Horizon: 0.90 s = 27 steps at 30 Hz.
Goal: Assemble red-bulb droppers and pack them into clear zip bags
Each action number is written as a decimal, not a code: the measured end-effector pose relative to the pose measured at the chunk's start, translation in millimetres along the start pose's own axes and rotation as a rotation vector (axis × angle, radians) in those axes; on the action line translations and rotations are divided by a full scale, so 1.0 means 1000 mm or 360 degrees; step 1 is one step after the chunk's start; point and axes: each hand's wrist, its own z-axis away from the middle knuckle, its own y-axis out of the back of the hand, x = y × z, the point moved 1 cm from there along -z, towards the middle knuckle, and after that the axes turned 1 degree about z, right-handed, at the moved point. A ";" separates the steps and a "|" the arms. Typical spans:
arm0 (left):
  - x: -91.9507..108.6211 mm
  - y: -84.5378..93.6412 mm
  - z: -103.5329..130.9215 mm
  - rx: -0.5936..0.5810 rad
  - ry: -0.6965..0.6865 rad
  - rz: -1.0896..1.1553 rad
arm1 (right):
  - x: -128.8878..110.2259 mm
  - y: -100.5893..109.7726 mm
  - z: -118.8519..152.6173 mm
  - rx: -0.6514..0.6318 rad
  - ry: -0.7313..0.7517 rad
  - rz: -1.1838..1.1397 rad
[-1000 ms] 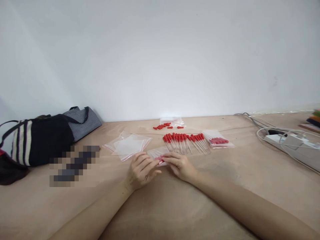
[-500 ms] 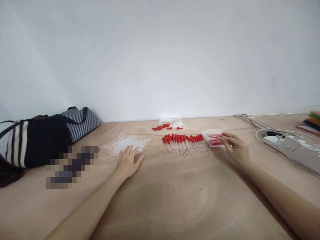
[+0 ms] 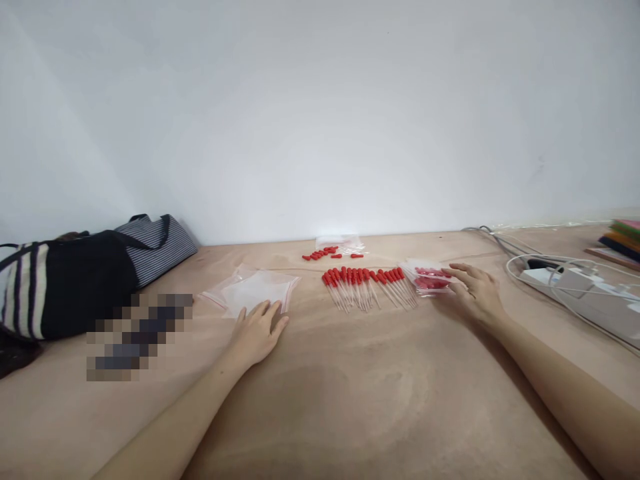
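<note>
My left hand [image 3: 257, 333] rests palm down with its fingers spread, the fingertips at the near edge of the flat clear zip bags [image 3: 257, 290]. My right hand [image 3: 475, 290] is open at the right side of a clear zip bag of red rubber bulbs [image 3: 431, 277]. Whether its fingertips touch that bag I cannot tell. Between the hands lies a row of droppers [image 3: 357, 283], red bulbs pointing to the wall and thin clear tubes toward me. Behind them are several loose red bulbs [image 3: 323, 253].
Another clear bag [image 3: 340, 243] lies near the wall with thin clear tubes by it. A black and striped bag [image 3: 90, 280] stands on the left, near a blurred dark object [image 3: 143, 337]. On the right are a white power strip [image 3: 585, 293], cables and a colourful stack [image 3: 623, 240].
My right hand has let go of the bag of red bulbs, which now lies flat on the table. The fingers moved slightly right. My left hand has shifted very little.
</note>
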 end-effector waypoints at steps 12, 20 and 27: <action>0.054 -0.002 0.034 0.0454 -0.0608 0.0041 | -0.146 -0.025 0.019 -0.0336 0.0774 -0.0322; 0.058 0.009 0.028 0.0134 -0.0711 0.0183 | -0.168 -0.044 0.006 -0.0505 0.0620 -0.0241; 0.061 0.021 0.030 -0.0156 -0.0706 0.0229 | -0.173 -0.056 -0.001 -0.0530 0.0391 -0.0127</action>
